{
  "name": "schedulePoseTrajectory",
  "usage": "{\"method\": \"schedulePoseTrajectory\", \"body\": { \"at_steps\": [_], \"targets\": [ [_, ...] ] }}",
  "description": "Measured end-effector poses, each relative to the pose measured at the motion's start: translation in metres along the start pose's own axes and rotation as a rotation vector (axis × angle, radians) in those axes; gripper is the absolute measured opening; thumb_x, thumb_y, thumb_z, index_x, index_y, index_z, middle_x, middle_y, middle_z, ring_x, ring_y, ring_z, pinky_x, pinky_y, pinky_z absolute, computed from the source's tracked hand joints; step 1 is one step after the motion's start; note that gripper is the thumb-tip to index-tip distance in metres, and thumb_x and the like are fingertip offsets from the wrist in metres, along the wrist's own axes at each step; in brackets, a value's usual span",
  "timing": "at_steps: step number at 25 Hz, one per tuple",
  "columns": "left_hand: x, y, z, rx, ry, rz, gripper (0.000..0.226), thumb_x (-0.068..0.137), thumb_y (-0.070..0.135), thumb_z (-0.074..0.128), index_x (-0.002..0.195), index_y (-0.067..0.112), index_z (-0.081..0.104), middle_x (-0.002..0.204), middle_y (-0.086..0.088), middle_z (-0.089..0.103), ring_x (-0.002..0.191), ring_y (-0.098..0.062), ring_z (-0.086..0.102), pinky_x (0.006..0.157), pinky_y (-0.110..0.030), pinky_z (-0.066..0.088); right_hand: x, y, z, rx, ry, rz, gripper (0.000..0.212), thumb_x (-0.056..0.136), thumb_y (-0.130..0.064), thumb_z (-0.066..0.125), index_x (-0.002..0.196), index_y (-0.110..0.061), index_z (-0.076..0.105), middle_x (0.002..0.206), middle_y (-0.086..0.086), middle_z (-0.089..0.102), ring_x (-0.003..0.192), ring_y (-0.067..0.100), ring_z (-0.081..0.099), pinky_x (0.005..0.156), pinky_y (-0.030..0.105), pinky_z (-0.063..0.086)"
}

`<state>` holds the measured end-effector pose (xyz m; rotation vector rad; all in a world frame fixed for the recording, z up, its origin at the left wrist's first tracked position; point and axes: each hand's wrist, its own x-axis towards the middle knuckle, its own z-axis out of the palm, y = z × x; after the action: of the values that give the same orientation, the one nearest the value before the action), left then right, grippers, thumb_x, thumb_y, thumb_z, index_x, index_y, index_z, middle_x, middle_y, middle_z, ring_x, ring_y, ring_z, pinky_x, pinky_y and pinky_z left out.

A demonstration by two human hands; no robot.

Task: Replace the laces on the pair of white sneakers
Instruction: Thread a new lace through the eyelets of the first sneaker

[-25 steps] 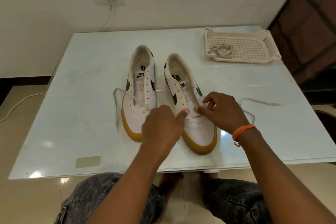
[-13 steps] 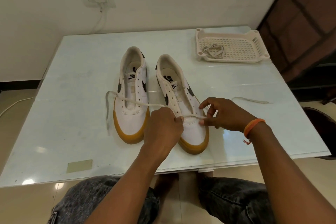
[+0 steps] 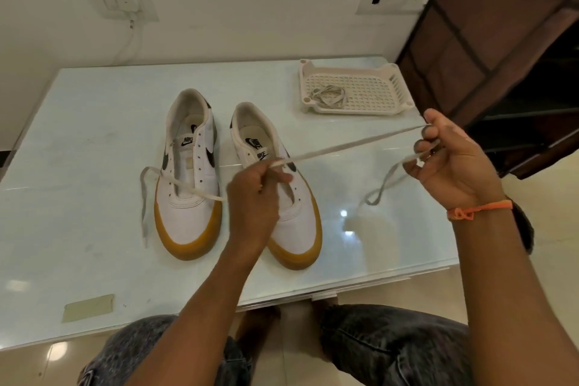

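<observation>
From the head camera, we judge the step to be drawing a lace (image 3: 341,147) free of the right-hand sneaker (image 3: 283,197), which stands beside its mate (image 3: 188,178) mid-worktop, toes toward the near edge. Our left hand (image 3: 253,194) pinches the lace above that shoe, while the raised right hand (image 3: 451,163) grips it toward the right edge, strand taut between. Next we'd set it aside, perhaps in the tray (image 3: 404,103) at the far right corner.

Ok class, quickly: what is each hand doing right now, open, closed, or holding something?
Left hand: closed, pinching the lace above the right sneaker.
Right hand: closed, gripping the same lace's far end.
</observation>
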<state>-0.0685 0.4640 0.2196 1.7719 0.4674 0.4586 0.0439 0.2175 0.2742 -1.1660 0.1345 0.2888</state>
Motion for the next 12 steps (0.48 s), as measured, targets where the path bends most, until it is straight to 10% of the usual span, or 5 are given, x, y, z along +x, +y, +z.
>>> {"method": "schedulePoseTrajectory", "body": {
  "at_steps": [4,8,12],
  "targets": [
    [0.015,0.002,-0.01,0.16,0.229,-0.149,0.035,0.09,0.018,0.064,0.125,0.021,0.061,0.118,0.008,0.065,0.109,-0.013,0.061,0.089,-0.03,0.052,0.006,0.006,-0.012,-0.133,0.154,0.025,0.022,0.097,-0.023,0.053,0.109,-0.016,0.07,0.073,-0.006,0.061,0.059,0.007,0.046,0.061,0.028,0.035],
    [-0.007,0.018,0.009,0.276,-0.115,0.246,0.074,0.085,0.019,0.072,0.148,0.023,0.034,0.149,0.006,0.041,0.126,-0.005,0.045,0.098,-0.015,0.04,-0.002,0.02,0.025,-0.408,-0.146,0.098,0.022,0.096,-0.01,0.05,0.106,-0.003,0.069,0.067,0.004,0.056,0.051,0.012,0.034,0.054,0.029,0.027],
    [-0.017,0.024,0.022,-0.023,-0.409,0.054,0.044,0.092,0.029,0.065,0.135,0.029,0.053,0.114,0.004,0.069,0.058,-0.018,0.069,0.052,-0.023,0.054,-0.017,0.036,0.059,-0.494,-0.474,0.199,0.017,0.096,-0.007,0.05,0.101,0.0,0.065,0.058,0.008,0.049,0.046,0.013,0.031,0.051,0.029,0.023]
  ]
}}
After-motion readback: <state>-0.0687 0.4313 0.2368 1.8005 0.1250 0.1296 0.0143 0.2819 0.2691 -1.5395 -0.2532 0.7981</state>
